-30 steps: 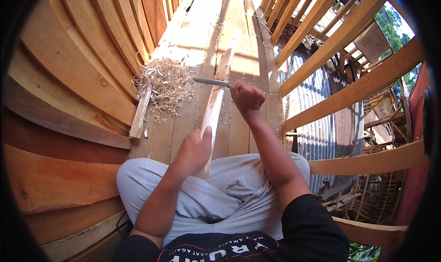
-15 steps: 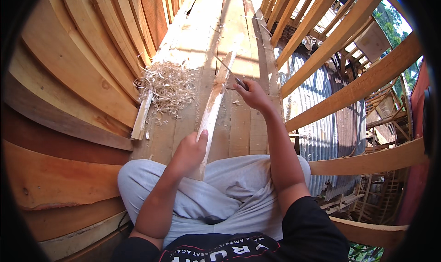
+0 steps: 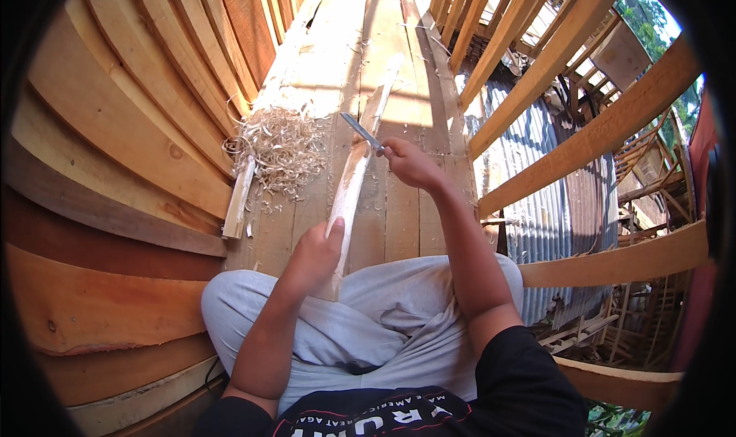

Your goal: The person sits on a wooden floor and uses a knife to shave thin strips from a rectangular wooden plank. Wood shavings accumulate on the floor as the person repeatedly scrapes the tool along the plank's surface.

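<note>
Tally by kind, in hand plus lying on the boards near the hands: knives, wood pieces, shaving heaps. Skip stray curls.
Knives: 1, knife in the right hand
Wood pieces: 2, long strip in the left hand, short piece beside the heap
Shaving heaps: 1, shaving heap
Total: 4

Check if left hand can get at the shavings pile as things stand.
Probably yes: nothing seems to block the left hand from the shavings pile ahead. It grips the wood strip, though, so it would likely have to let go first.
</note>
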Available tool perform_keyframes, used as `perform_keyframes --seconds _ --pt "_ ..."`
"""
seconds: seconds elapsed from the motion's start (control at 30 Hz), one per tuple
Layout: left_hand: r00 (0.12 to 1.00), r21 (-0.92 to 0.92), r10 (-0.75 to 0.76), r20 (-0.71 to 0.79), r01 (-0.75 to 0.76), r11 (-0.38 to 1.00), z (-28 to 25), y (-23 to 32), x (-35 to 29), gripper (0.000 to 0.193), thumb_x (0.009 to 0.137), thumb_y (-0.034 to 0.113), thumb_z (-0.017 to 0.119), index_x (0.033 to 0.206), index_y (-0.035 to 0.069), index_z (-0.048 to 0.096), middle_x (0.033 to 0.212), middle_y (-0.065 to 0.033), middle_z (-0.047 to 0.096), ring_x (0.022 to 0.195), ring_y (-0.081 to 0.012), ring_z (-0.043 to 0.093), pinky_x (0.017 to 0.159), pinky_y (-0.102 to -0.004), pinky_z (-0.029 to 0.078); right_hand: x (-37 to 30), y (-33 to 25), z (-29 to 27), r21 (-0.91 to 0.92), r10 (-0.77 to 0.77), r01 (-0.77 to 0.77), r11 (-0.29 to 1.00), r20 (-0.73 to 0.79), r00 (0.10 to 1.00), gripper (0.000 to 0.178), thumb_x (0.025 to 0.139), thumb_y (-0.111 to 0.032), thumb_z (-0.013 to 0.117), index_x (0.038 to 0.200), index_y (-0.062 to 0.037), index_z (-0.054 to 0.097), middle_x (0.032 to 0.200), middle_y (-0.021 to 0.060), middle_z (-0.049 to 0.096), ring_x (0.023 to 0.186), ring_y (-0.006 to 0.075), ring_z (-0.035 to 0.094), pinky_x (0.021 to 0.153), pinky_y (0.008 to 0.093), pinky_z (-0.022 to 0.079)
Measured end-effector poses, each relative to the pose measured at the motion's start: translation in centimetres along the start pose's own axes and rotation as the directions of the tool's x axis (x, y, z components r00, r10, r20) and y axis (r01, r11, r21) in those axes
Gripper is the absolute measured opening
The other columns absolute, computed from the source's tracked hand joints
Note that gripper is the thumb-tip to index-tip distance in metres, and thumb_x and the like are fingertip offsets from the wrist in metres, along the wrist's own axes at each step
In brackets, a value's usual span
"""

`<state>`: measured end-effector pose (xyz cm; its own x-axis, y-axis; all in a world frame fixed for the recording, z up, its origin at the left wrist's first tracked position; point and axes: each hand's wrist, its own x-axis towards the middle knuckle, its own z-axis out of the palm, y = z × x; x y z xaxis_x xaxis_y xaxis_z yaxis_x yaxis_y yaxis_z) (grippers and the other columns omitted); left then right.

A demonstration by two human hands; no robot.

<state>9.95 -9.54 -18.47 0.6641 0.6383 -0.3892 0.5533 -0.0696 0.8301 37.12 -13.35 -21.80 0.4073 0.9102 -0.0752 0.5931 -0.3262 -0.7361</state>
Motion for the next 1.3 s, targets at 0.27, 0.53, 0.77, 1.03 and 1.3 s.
perform_keyframes --seconds 0.27,0.53,0.77,1.03,1.3 --pt "1.0 0.03 0.001 -0.008 0.0 1.0 0.0 0.1 0.0 0.056 0.099 0.043 0.04 0.1 -0.009 0.06 0.08 -0.0243 0.062 0.077 -0.0345 0.063 0.075 -0.0414 0.048 -0.8 -2.1 -0.4 -0.085 0.003 0.007 0.996 0.111 0.994 0.048 0.097 -0.044 0.044 0.095 -0.0008 0.065 0.087 0.0174 0.066 0.085 0.0309 0.063 0.079 0.0411 0.047" --pt "1.0 0.052 -0.005 -0.004 0.005 0.999 0.1 0.2 0.0 0.055 0.099 0.043 0.04 0.1 -0.009 0.059 0.081 -0.0254 0.063 0.078 -0.0367 0.063 0.076 -0.0428 0.048 -1.2 -4.0 0.4 -0.235 0.214 -0.194 0.953 0.062 0.975 0.066 0.093 -0.061 0.039 0.091 -0.0014 0.069 0.085 0.0207 0.067 0.087 0.0366 0.066 0.076 0.0445 0.049" --pt "1.0 0.1 -0.013 -0.013 0.015 0.995 0.6 0.3 0.0 0.055 0.099 0.042 0.04 0.1 -0.009 0.06 0.083 -0.0277 0.063 0.081 -0.0403 0.063 0.077 -0.0443 0.048 -0.5 -2.5 0.8 0.114 0.362 -0.394 0.912 0.229 0.904 0.066 0.093 -0.061 0.042 0.067 -0.0027 0.059 0.056 0.0079 0.051 0.05 0.0208 0.051 0.047 0.0371 0.039" --pt "0.999 0.14 -0.013 -0.049 0.02 0.99 0.3 0.1 0.2 0.055 0.098 0.043 0.04 0.1 -0.008 0.06 0.085 -0.0287 0.063 0.084 -0.0413 0.064 0.079 -0.0447 0.048 -1.0 -1.1 -0.7 0.519 0.288 -0.686 0.51 0.649 0.705 0.057 0.096 -0.061 0.036 0.058 -0.0193 0.026 0.049 -0.0088 0.019 0.04 0.0058 0.011 0.037 0.0264 0.007" --pt "1.0 0.117 -0.023 -0.019 0.025 0.993 0.2 0.1 0.4 0.058 0.098 0.044 0.039 0.106 -0.009 0.06 0.095 -0.0311 0.063 0.095 -0.0429 0.062 0.085 -0.0452 0.047 -0.4 -1.3 -0.5 0.773 0.508 -0.33 0.542 0.012 0.861 0.054 0.096 -0.059 0.041 0.062 -0.0171 0.034 0.05 -0.0063 0.027 0.037 0.0063 0.019 0.035 0.0266 0.014"
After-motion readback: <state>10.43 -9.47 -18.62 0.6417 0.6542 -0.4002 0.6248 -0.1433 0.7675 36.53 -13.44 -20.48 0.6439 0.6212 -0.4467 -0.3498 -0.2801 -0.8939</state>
